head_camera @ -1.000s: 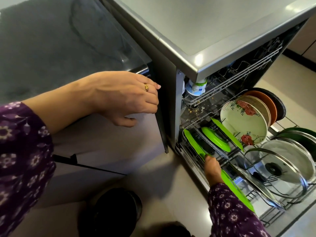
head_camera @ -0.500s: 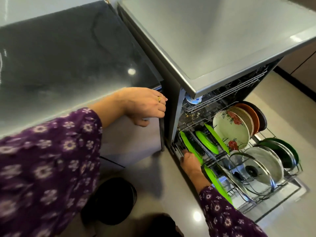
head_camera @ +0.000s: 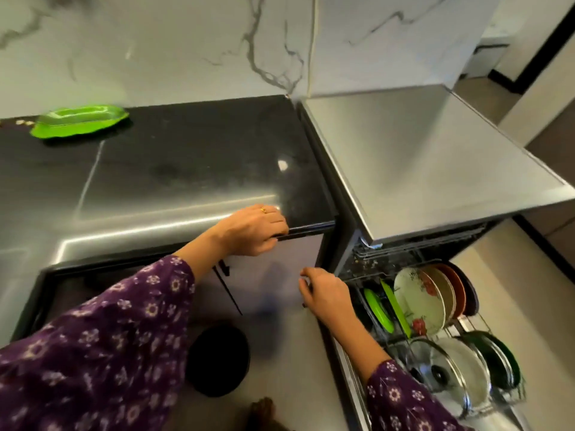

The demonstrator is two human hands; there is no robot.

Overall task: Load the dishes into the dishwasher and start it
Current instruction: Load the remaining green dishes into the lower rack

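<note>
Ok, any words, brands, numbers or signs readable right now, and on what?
None can be read.
The dishwasher shows no visible brand or panel text.
The floral plate bears only flowers.
The white-and-blue scrap at the dishwasher's top corner is too blurred to read.

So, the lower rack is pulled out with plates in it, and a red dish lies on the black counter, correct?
No. The dish on the black counter is green, not red; the head view shows it. The lower rack is indeed pulled out with plates in it.
</note>
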